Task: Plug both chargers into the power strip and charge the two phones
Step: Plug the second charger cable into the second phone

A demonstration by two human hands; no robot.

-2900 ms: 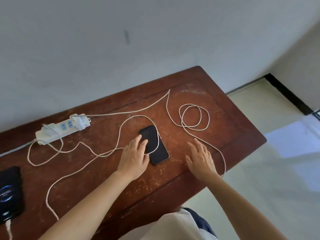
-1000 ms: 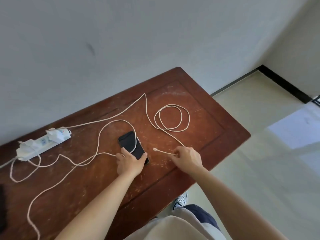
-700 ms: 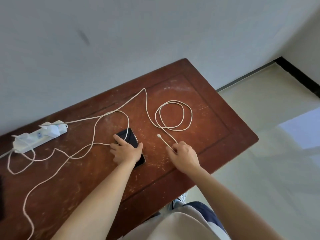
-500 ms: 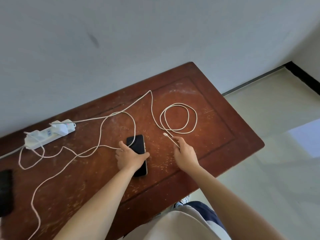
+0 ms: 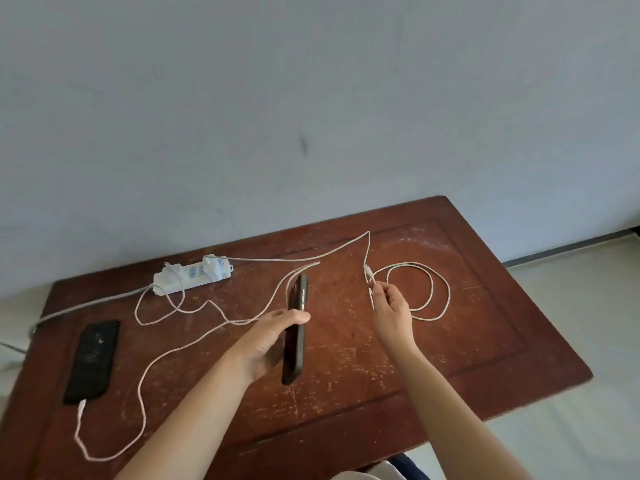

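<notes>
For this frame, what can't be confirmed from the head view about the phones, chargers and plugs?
- Held phone: seen edge-on in the left hand, so its screen and charging port are hidden.
- Connector type at the cable end in the right hand: too small.
- Power strip: whether both chargers are fully seated; too small, cables cross it.
- Phone lying on the table: screen content is dim, so charging unconfirmed.

The left hand [image 5: 266, 344] grips a dark phone [image 5: 295, 330] on edge, thumb across its upper side. Right of that grip, apart from it, the right hand [image 5: 391, 313] pinches a white cable [image 5: 431, 289] near its plug end [image 5: 368, 271], loops lying beyond the fingers on the wooden table [image 5: 485, 341].
</notes>
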